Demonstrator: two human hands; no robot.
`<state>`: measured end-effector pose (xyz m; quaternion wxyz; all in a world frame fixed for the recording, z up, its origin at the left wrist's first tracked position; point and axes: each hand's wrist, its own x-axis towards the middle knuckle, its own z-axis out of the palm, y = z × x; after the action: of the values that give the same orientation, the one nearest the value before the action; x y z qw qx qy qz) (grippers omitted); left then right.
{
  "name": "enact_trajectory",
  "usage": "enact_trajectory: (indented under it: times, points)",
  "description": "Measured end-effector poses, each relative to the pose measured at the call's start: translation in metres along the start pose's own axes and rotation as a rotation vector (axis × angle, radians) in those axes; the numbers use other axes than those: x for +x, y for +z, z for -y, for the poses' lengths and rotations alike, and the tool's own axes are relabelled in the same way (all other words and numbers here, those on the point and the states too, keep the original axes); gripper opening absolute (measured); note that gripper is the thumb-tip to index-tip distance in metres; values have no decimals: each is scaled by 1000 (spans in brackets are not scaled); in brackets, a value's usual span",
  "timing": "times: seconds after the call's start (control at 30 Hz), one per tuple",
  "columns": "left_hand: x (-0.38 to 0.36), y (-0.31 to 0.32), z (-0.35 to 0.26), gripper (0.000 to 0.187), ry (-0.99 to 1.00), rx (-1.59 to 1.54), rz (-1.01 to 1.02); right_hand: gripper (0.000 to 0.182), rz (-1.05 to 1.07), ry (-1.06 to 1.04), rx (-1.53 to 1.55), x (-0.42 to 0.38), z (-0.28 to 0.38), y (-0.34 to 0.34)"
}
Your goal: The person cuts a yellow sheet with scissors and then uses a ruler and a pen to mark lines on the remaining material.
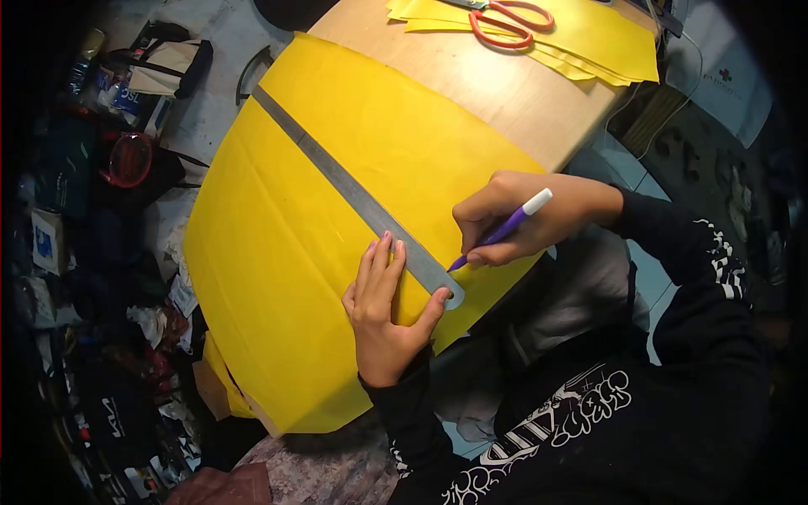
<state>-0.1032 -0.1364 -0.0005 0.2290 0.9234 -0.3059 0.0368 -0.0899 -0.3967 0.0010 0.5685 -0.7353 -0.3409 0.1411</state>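
Note:
A large yellow sheet (278, 252) is spread over the table. Across it runs a long metal ruler (345, 183), slanting from the far left down to the near edge. My left hand (383, 311) presses on the ruler's near end, fingertips along one side and thumb by the rounded tip, with the fingers spread. In my right hand (513, 219) is a purple pen (507, 225) with a white end. Its tip meets the sheet right beside the ruler's edge, close to the near end.
Red-handled scissors (505, 25) lie on a stack of yellow pieces (589, 55) at the table's far side. Bare wood of the table (471, 80) shows between stack and sheet. Bags and assorted clutter (126, 109) fill the left. A white bag (724, 84) is at the right.

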Motion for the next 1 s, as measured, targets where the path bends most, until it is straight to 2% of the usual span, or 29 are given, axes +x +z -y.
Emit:
enact_trajectory:
  times: [0.17,0.27,0.37,0.47,0.57,0.8,0.93,0.97,1.0]
  points:
    - [-1,-1,0,67,-4,-1,4,17,48,-14,7,1,-4,-1]
    - [-2,-1,0,67,-7,-1,3,16,72,-89,59,2,-8,2]
    - [-3,1,3,66,4,9,-13,17,125,6,22,3,0,-7]
    - [-3,1,3,66,9,-3,-25,18,115,50,171,4,-5,-7]
    - [-3,-1,2,65,2,-14,-27,19,41,119,375,3,-8,-5]
    - [-3,2,2,67,22,3,-71,24,-171,172,480,6,-1,-6]
    - [-4,3,0,78,40,60,-57,25,-263,64,535,4,-13,-1]
    - [-5,0,-4,87,39,79,-26,24,-272,76,543,1,-14,1]
    - [-5,-1,-7,89,52,103,-23,23,-294,41,442,3,-14,5]
